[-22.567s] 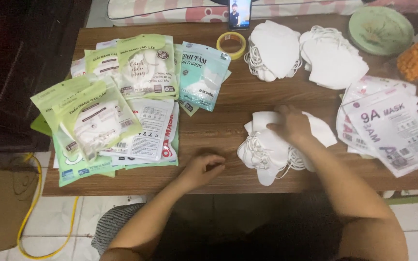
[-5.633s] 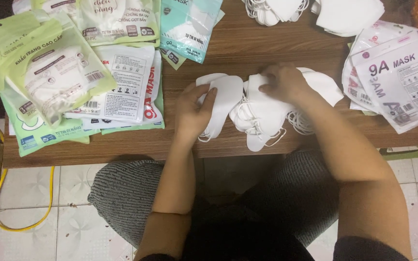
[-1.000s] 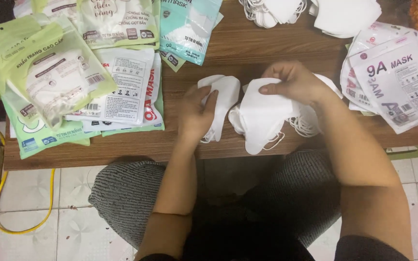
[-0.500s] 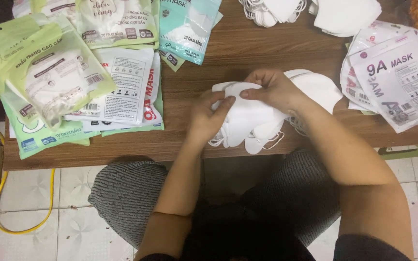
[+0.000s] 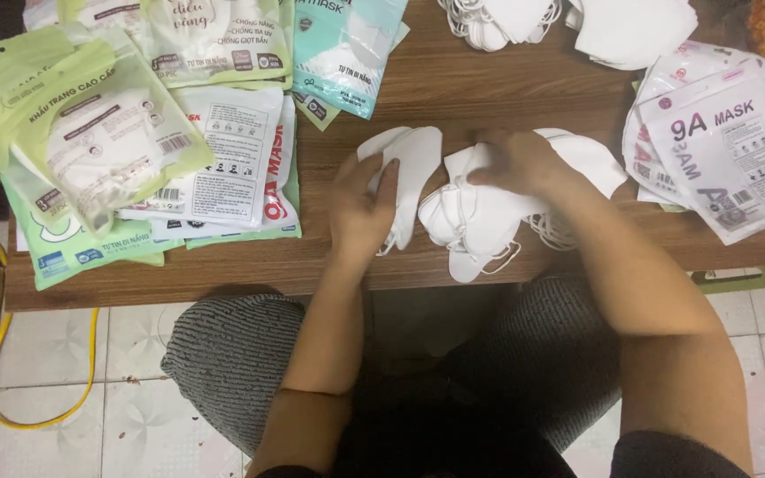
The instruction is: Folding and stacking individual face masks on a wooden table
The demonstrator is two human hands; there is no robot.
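My left hand [image 5: 363,205] lies flat on a small stack of folded white face masks [image 5: 413,168] near the front edge of the wooden table [image 5: 489,88], fingers spread over them. My right hand [image 5: 517,162] rests on a larger loose pile of white masks [image 5: 480,221] just to the right, fingers curled into the top of the pile. Ear loops trail out of that pile toward the table edge. The two piles almost touch.
Green and white printed mask pouches [image 5: 99,150] cover the left of the table, a teal pouch [image 5: 347,53] lies at the top middle. White pouches [image 5: 719,150] are stacked at the right. More loose masks [image 5: 630,31] sit at the far edge. A yellow cable [image 5: 90,354] runs over the tiled floor.
Half a second ago both hands held masks together over the pile. Now my left hand has moved left and set a mask down on the small stack; my right hand stays on the big pile.
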